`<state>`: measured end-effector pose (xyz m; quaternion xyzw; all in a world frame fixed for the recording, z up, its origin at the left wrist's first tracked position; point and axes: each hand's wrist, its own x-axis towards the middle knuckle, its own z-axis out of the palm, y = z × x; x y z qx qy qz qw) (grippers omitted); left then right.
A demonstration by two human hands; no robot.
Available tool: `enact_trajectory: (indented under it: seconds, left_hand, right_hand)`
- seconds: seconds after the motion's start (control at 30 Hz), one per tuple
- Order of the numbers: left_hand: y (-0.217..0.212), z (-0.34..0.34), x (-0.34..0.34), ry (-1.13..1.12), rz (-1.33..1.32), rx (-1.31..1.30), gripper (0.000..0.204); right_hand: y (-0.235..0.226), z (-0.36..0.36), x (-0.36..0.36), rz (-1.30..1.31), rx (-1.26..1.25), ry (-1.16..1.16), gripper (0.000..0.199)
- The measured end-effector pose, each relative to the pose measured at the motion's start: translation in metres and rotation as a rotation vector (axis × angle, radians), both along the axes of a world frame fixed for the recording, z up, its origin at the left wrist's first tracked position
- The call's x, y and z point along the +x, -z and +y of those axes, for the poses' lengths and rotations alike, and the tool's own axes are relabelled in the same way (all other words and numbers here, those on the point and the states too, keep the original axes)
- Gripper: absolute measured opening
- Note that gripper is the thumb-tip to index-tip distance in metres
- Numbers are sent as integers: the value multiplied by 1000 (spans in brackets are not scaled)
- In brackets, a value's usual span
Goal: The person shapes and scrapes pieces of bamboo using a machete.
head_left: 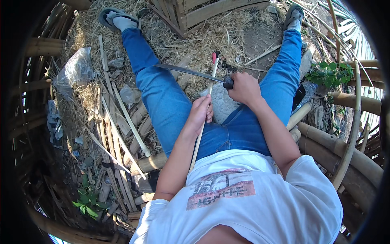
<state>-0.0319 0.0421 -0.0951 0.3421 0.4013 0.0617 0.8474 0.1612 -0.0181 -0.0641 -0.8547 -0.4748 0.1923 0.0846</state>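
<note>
My left hand (200, 112) grips a thin bamboo stick (211, 83) that runs from my chest up past my knees, with a reddish tip at its far end. My right hand (245, 87) is closed on the dark handle of a long knife (185, 70). The blade points left and lies across the stick just above my left hand. Both hands are over my lap, between my legs in blue jeans (158, 89).
Several split bamboo strips (122, 122) lie on the straw-covered ground at my left. A clear plastic bag (75, 69) sits farther left. A wooden crate (203, 12) stands ahead. Thick bamboo poles (345, 150) curve at my right, beside a leafy plant (331, 73).
</note>
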Motion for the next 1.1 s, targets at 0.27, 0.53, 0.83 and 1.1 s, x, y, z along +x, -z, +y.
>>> enact_trajectory:
  seconds: [0.27, 0.53, 0.83, 1.1]
  left_hand:
    - [-24, 15, 37, 39, -30, 110, 31]
    - [-40, 24, 51, 83, 206, 721, 35]
    - [-73, 35, 68, -145, 162, 528, 34]
    - [-76, 29, 63, -87, 182, 604, 33]
  right_hand:
    - [0, 4, 42, 162, 233, 24, 24]
    - [14, 29, 77, 147, 411, 35, 21]
    - [1, 38, 73, 272, 379, 17, 25]
    - [24, 43, 90, 367, 528, 103, 21]
